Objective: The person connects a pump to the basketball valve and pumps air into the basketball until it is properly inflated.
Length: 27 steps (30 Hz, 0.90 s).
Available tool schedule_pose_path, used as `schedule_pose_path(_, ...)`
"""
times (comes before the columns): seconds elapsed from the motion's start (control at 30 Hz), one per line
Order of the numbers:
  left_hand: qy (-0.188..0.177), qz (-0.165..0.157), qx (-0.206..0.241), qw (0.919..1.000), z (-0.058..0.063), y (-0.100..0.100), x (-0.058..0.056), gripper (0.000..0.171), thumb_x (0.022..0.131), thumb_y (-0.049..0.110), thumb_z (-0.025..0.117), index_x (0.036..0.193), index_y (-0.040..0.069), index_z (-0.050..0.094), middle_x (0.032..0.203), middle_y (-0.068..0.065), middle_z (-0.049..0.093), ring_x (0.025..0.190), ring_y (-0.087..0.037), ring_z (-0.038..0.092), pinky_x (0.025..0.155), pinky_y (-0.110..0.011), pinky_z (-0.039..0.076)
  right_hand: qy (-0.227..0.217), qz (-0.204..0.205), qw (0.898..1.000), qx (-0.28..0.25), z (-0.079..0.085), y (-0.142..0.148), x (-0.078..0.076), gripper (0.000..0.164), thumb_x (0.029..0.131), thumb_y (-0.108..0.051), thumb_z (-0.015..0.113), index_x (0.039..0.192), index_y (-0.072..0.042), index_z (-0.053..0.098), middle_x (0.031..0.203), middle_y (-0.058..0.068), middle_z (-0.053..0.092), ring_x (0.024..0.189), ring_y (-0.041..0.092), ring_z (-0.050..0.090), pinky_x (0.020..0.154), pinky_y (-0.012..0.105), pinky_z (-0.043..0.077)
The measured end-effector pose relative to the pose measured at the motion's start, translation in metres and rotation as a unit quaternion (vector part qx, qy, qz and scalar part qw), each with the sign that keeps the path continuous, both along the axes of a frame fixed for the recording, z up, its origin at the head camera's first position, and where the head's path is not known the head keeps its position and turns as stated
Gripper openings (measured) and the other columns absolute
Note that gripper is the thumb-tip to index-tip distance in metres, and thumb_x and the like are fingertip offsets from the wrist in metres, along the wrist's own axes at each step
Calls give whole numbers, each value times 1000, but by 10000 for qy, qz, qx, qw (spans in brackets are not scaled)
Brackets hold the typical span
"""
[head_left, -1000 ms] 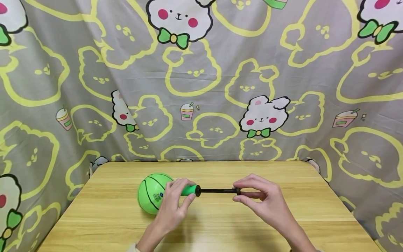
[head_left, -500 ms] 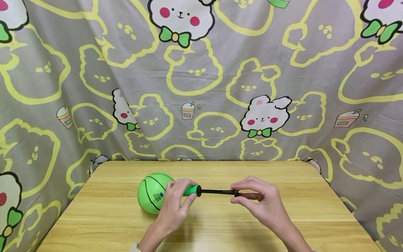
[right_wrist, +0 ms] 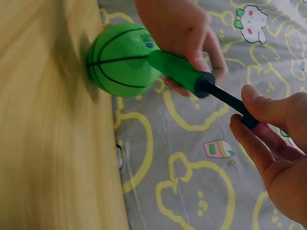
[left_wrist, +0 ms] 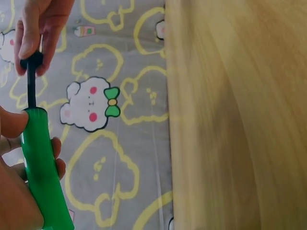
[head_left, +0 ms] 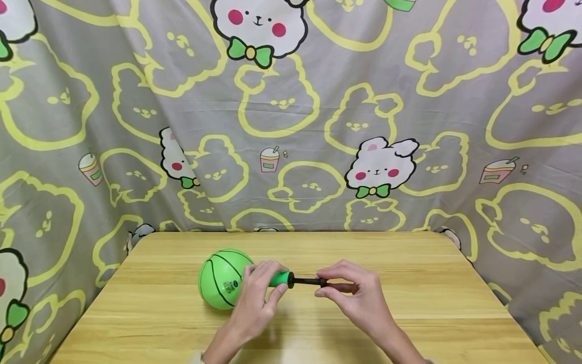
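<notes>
A green ball (head_left: 220, 280) with black lines like a basketball rests on the wooden table, left of centre. My left hand (head_left: 256, 298) grips the green barrel of a hand pump (left_wrist: 43, 167), its thumb near the black collar. In the right wrist view the barrel's far end meets the ball (right_wrist: 120, 60). A black rod (head_left: 306, 281) sticks out of the collar toward the right. My right hand (head_left: 359, 296) pinches the black handle at the rod's end between thumb and fingers. Part of the barrel is hidden behind the left hand.
The wooden table (head_left: 409, 323) spreads under both hands. Behind it and along both sides hangs a grey curtain (head_left: 300, 121) printed with yellow outlines and white rabbits.
My right hand has moved left, pushing the pump's rod farther into the barrel, so less rod shows. The left hand has shifted slightly right, and the ball has stayed nearly in place.
</notes>
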<state>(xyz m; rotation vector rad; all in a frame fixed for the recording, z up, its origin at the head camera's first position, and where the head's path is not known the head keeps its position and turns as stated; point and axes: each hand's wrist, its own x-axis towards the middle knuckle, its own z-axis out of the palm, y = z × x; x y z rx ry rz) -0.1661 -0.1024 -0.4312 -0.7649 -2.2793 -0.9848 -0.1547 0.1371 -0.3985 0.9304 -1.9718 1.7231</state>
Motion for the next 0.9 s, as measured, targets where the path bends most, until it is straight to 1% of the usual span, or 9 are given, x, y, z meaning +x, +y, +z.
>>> schedule_pose_path(0.17, 22, -97, -108, 9999, -1, 5, 3, 13, 96, 21, 65, 109, 21, 64, 104, 13, 65, 100, -7, 60, 92, -46, 35, 211, -132, 9997, -57, -12, -14, 1, 29, 77, 6, 84, 105, -2, 77, 97, 15, 73, 85, 26, 74, 65, 36, 60)
schedule_pose_path(0.27, 65, -161, -190, 9997, -3, 6, 4, 11, 98, 21, 63, 109, 20, 65, 105, 13, 65, 100, -7, 60, 91, -46, 35, 243, -241, 9994, -17, -19, -24, 2, 28, 78, 6, 84, 104, -1, 77, 96, 14, 74, 86, 25, 75, 66, 34, 60)
schedule_pose_path(0.37, 31, -182, -217, 9996, -3, 6, 5, 11, 97, 20, 63, 109, 20, 65, 106, 13, 66, 101, -7, 61, 92, -46, 35, 310, -381, 9988, 37, -23, -31, 4, 27, 78, 5, 83, 104, -2, 77, 95, 12, 73, 87, 24, 75, 66, 32, 59)
schedule_pose_path(0.5, -95, -188, -235, 9995, -2, 3, 4, 13, 96, 20, 64, 109, 21, 65, 107, 13, 66, 102, -7, 60, 94, -47, 35, 429, -408, 9982, 99, -21, -33, 4, 28, 79, 6, 83, 105, -3, 76, 96, 10, 73, 87, 24, 75, 67, 32, 59)
schedule_pose_path(0.73, -262, -373, -295, 9985, 1, 0, 2, 12, 101, 26, 62, 113, 24, 63, 109, 14, 66, 104, -7, 62, 95, -47, 38, 29, -150, 9996, 245, -14, -25, 3, 26, 82, -1, 83, 107, -7, 76, 100, 8, 72, 89, 22, 73, 69, 32, 60)
schedule_pose_path(0.9, -437, -445, -244, 9978, 2, -1, 0, 12, 101, 29, 63, 112, 26, 61, 109, 15, 65, 104, -5, 61, 96, -45, 37, -21, -65, 9993, 375, -10, -17, 4, 28, 83, 0, 82, 109, -9, 76, 103, 10, 71, 92, 23, 72, 71, 32, 60)
